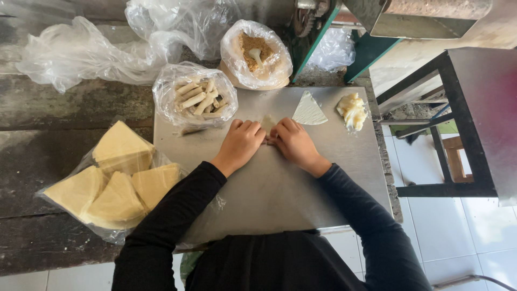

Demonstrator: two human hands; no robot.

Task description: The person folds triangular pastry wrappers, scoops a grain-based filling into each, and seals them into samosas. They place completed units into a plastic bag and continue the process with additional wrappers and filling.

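Wrapper stacks [116, 183] pale yellow — tray [269, 188] grey — sleeves [177, 210] black.

Clear plastic bags [195, 97] along worktop

A plain black long-sleeved top was worn, of soft knit-like fabric without print, stripe or marking. Both sleeves were seen to run to the wrists, ending in close-fitting cuffs without buttons. Slight creasing was noted along the forearms and at the elbows. The left hand [239, 144] and the right hand [293, 143] were bare: uncovered by gloves. The nails could not be made out. The chest of the same black garment was recorded at the lower edge.
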